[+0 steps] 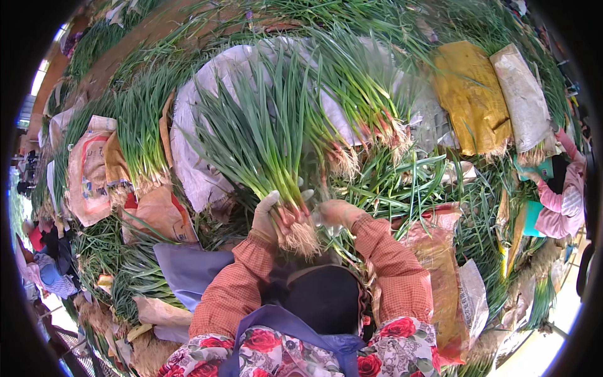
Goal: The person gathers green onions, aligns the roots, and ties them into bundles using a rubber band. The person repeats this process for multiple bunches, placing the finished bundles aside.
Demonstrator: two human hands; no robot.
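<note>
My left hand (267,214), in a pale glove, is closed round the lower stalks of a bunch of green onions (278,165), its leaves fanned away from me and its roots towards me. My right hand (335,214), also gloved and somewhat blurred, is just right of the roots; a thin stalk stands by its fingers, and whether it grips that stalk is unclear. Beyond, a small cluster of green onions (341,158) and a larger pile of green onions (386,122) lie on a whitish woven sack (207,99).
Wrapped bundles lie at the right under a yellow sack (473,99) and a white sack (523,96). Another bunch of green onions (146,136) lies at left beside a printed sack (89,169). A co-worker in pink (563,198) is at far right; people (49,264) sit at far left.
</note>
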